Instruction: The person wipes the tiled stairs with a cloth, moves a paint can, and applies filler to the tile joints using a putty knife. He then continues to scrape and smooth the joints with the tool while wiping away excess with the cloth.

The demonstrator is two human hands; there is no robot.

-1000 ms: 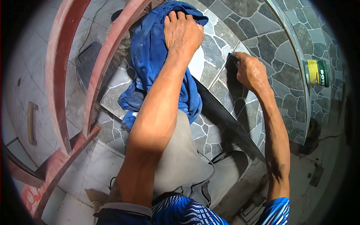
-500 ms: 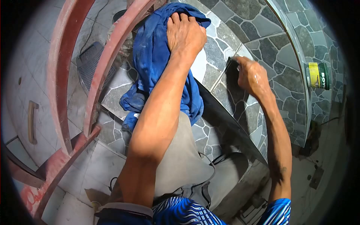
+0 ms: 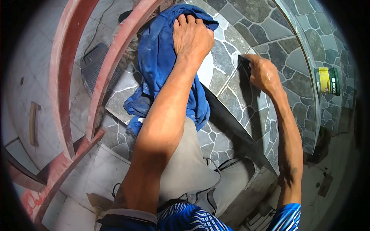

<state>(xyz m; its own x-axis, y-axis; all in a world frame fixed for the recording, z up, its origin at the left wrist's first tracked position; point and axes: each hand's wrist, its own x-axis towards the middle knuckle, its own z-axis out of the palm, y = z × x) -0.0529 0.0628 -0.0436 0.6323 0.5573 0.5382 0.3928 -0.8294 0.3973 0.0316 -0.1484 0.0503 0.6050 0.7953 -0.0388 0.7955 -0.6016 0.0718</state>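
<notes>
My left hand (image 3: 192,36) bears down on a bunched, dust-marked blue cloth (image 3: 156,57), fingers bent over its far end. What lies beneath the cloth is hidden. To the right, my right hand (image 3: 264,75) is closed in a pinch on a small dark thin-edged piece (image 3: 241,61). The tip of that piece meets the stone-patterned tile (image 3: 227,82) close to a joint line; most of it is covered by my fingers. Wet, pale smears shine on the back of this hand.
A dark step edge (image 3: 231,123) runs diagonally below my hands. Curved red metal bars (image 3: 61,77) stand at left, near a grey ridged mat (image 3: 96,63). A yellow-and-green can (image 3: 328,81) sits at right beyond a raised tiled edge. A brown handle-like piece (image 3: 34,123) lies far left.
My right hand has shifted slightly to the right, with the dark piece still in it. The whole view has moved a little; my left hand stays on the cloth.
</notes>
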